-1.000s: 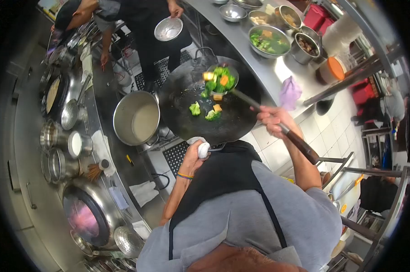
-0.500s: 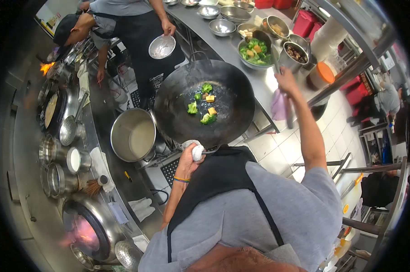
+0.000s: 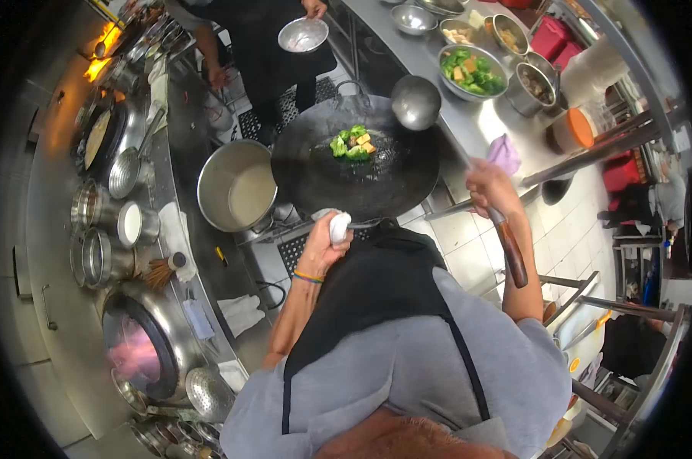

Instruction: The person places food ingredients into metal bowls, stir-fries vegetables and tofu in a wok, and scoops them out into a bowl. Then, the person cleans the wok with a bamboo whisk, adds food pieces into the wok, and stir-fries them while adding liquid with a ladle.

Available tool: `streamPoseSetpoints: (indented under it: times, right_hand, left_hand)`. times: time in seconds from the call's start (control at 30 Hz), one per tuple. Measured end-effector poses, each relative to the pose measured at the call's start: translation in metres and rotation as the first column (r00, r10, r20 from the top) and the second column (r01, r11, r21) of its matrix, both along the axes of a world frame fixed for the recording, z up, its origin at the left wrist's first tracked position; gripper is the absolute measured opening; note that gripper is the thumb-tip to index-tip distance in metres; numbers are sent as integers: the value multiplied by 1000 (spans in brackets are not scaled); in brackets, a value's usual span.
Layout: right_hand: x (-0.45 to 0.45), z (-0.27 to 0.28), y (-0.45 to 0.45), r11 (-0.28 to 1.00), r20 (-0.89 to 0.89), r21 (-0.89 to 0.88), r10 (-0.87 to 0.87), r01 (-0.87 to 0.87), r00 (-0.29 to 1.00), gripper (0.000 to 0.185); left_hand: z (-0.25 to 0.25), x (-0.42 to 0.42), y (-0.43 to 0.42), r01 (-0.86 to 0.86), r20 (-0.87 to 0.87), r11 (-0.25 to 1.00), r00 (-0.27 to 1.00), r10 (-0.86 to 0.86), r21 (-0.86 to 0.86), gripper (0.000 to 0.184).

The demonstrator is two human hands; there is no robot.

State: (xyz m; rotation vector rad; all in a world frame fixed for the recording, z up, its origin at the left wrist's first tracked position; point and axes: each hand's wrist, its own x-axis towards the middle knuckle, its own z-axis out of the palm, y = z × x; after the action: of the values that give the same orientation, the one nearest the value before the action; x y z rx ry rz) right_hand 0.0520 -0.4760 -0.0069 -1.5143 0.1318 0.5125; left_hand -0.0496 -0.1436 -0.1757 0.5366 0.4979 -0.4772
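Note:
My left hand (image 3: pixel 329 239) grips the near handle of a large black wok (image 3: pixel 392 183) through a white cloth (image 3: pixel 340 227). Broccoli and orange-yellow cubes (image 3: pixel 351 144) lie together in the wok. My right hand (image 3: pixel 493 186) is closed around the shaft of a long ladle (image 3: pixel 416 102) with a wooden handle. Its bowl hangs over the wok's far right rim, rounded underside showing. On the steel counter, a metal bowl (image 3: pixel 473 73) holds more broccoli and cubes.
A large pot (image 3: pixel 237 186) with pale liquid stands left of the wok. Beyond it a co-worker (image 3: pixel 262 61) holds a metal bowl (image 3: pixel 303 35). Flames (image 3: pixel 101 53) rise at the far left. A purple cloth (image 3: pixel 503 155) lies at the counter's edge.
The ladle has moved from the vegetable bowl back to the wok's rim. Pieces scattered in the wok are now gathered farther from me. My left hand still holds the handle.

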Motion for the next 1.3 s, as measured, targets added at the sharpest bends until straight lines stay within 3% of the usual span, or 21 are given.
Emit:
streamPoseSetpoints:
  times: [0.1,0.13,0.23,0.27,0.3,0.33,0.4,0.43,0.47,0.5,0.57,0.67,0.7,0.73,0.9,0.97,1.03,1.1,1.2,1.3]
  right_hand:
    - [-7,-8,28,968,65,-245,66,-48,996,41]
    - [-10,-10,36,952,198,-303,102,-38,975,44]
    - [-2,-24,47,920,330,-391,140,0,934,49]
    - [-4,-24,55,844,428,-531,192,73,883,47]
    - [11,-61,59,862,681,-486,268,147,682,46]
    - [26,-98,62,871,859,-431,317,234,403,46]
    - [9,-88,88,892,582,-452,276,22,765,44]
    - [-5,-66,100,909,195,-385,247,-158,949,41]
    - [-4,-77,105,966,-14,-113,234,-234,972,21]
    - [-4,-89,105,972,-155,15,232,-233,960,14]
    - [-2,-109,110,949,-418,272,267,-161,868,3]
    - [-5,-127,97,825,-554,533,510,-190,658,17]
    - [-11,-130,95,771,-578,613,586,-172,568,22]
    - [-15,-130,93,829,-648,552,496,-94,578,24]
    - [-7,-96,74,805,-592,593,439,-3,676,16]
    - [8,-85,52,776,-546,629,411,34,730,15]
    - [20,-60,24,707,-400,707,428,-25,810,17]
    - [29,-31,-4,740,-270,670,322,-63,907,10]
    - [26,22,-18,969,26,241,-59,51,998,56]
    - [60,18,-36,978,303,-26,-190,207,934,51]
  left_hand:
    - [9,-6,-5,-49,89,991,995,38,127,31]
    - [14,-11,-14,-162,109,965,984,142,205,29]
    - [34,-33,-39,-244,214,886,962,169,395,11]
    - [38,-39,-49,-295,261,846,946,193,444,2]
    - [23,-39,-57,-324,305,849,930,205,418,2]
    - [12,-37,-56,-284,319,839,937,141,465,3]
    - [-3,-28,-53,-257,360,751,932,27,608,4]
    - [-2,-15,-52,-261,317,806,943,97,531,8]
    - [-1,-3,-51,-276,266,850,949,168,449,13]
    - [-3,7,-41,-138,173,873,983,62,467,21]
    - [-26,13,-32,-113,91,951,992,90,287,19]
    - [-55,-3,-24,-35,-39,995,998,39,91,18]
    - [-61,-14,-24,-33,-55,994,998,39,102,18]
    - [-64,-20,-24,-33,-62,993,997,40,112,18]
    - [-39,-28,-27,-65,-20,986,997,68,152,21]
    - [-46,-28,-21,-61,-7,998,998,61,29,23]
    - [-42,-30,-21,-61,53,998,997,62,-26,23]
    - [-26,-30,-27,-88,27,995,996,87,51,24]
    - [-6,-27,-33,-136,11,980,991,135,148,23]
    - [-3,-23,-34,-145,39,978,989,141,149,22]
